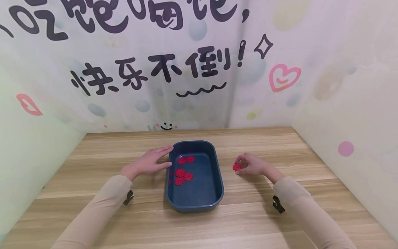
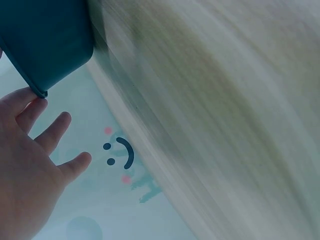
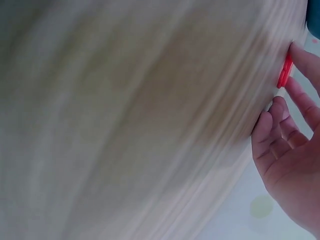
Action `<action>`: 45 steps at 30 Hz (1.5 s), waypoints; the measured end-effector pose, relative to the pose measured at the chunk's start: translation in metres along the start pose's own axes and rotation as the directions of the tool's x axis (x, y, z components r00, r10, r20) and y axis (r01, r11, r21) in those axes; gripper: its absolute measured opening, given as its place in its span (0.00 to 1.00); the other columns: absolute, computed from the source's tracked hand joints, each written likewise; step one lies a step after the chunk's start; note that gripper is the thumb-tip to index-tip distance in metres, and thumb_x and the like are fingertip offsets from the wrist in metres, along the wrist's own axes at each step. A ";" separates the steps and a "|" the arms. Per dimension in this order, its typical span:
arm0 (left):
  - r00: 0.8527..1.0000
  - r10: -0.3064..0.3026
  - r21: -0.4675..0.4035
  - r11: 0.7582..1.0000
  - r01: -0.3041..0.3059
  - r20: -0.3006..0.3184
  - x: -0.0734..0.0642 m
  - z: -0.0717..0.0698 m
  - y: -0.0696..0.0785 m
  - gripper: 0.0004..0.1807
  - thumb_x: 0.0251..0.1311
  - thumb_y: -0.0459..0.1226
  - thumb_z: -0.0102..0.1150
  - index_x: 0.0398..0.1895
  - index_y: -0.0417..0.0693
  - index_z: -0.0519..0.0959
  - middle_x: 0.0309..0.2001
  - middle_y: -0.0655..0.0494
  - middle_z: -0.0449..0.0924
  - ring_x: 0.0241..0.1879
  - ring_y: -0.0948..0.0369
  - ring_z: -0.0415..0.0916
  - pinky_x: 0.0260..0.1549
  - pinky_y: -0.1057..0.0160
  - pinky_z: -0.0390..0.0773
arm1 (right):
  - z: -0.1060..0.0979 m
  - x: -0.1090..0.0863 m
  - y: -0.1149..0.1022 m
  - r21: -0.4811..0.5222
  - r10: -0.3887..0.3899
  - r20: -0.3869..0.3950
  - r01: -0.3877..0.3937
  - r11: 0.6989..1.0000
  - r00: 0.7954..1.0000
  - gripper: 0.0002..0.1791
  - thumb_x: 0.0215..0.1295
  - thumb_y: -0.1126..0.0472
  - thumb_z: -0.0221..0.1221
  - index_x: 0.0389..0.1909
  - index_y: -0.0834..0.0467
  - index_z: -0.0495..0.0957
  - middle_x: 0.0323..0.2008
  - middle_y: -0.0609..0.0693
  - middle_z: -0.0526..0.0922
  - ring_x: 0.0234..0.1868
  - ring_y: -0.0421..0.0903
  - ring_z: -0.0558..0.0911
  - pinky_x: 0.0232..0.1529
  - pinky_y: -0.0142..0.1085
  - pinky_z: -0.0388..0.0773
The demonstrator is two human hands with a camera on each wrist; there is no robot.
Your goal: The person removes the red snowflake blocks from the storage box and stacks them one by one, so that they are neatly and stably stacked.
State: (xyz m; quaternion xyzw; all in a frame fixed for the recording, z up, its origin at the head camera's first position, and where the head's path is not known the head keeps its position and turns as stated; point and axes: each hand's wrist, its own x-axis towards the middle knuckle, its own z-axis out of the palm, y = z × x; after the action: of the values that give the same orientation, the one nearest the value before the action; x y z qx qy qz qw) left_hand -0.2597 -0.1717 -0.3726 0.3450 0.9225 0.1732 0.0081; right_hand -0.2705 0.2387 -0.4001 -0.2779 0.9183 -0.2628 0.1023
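A dark blue rectangular tray (image 1: pixel 200 204) with rounded corners rests on the wooden table, several red flower-shaped discs (image 1: pixel 180 173) lying flat in its left half. Against the tray's left rim, near the far corner, my left hand (image 1: pixel 150 161) rests with fingers extended; the left wrist view shows fingertips (image 2: pixel 36 95) touching the rim. To the right of the tray, my right hand (image 1: pixel 253 165) pinches one more red disc (image 1: pixel 237 167) between thumb and index finger, down at the tabletop. In the right wrist view that red disc (image 3: pixel 285 71) appears edge-on, the other fingers curled beside it.
The wood-grain table (image 1: pixel 258 221) stretches around the tray, bounded by a printed white back wall (image 1: pixel 199 107) and a side wall at each end. A black strap piece (image 1: pixel 128 197) shows under the left forearm, and a similar black piece (image 1: pixel 278 204) under the right.
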 end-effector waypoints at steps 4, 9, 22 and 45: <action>1.000 -0.006 -0.011 1.000 0.006 0.003 0.000 0.000 0.001 0.36 0.59 0.52 0.47 0.65 0.41 0.56 0.64 0.45 0.53 0.62 0.49 0.50 0.54 0.42 0.49 | -0.001 -0.001 0.001 0.012 -0.015 -0.002 0.015 1.000 1.000 0.16 0.49 0.60 0.64 0.37 0.61 0.73 0.31 0.49 0.75 0.32 0.43 0.75 0.36 0.40 0.71; 1.000 -0.016 -0.020 1.000 0.016 0.007 -0.001 -0.001 0.002 0.36 0.59 0.52 0.47 0.65 0.41 0.56 0.64 0.45 0.53 0.62 0.49 0.50 0.55 0.43 0.48 | -0.002 -0.003 0.000 0.012 0.001 -0.008 -0.001 1.000 1.000 0.15 0.50 0.60 0.64 0.37 0.60 0.73 0.31 0.48 0.75 0.33 0.43 0.74 0.37 0.40 0.70; 1.000 -0.008 -0.009 1.000 0.008 0.005 0.000 -0.001 0.002 0.36 0.59 0.52 0.47 0.65 0.41 0.56 0.64 0.45 0.53 0.62 0.49 0.50 0.54 0.42 0.49 | -0.001 -0.004 0.005 0.040 -0.045 -0.030 0.047 0.998 0.999 0.14 0.49 0.58 0.64 0.34 0.61 0.74 0.30 0.48 0.75 0.32 0.44 0.73 0.35 0.39 0.70; 1.000 0.003 0.011 1.000 -0.003 0.000 0.000 -0.001 0.001 0.35 0.59 0.52 0.47 0.65 0.41 0.56 0.64 0.45 0.54 0.62 0.49 0.51 0.54 0.42 0.50 | -0.038 0.024 -0.030 0.171 0.006 -0.139 0.018 0.985 0.990 0.17 0.61 0.56 0.55 0.45 0.63 0.72 0.33 0.52 0.74 0.32 0.54 0.73 0.30 0.39 0.73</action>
State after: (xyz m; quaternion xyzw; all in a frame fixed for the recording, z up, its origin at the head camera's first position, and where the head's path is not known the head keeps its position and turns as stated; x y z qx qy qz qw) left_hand -0.2589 -0.1713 -0.3712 0.3462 0.9229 0.1684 0.0058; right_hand -0.2893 0.2199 -0.3528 -0.2517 0.8964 -0.3599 0.0606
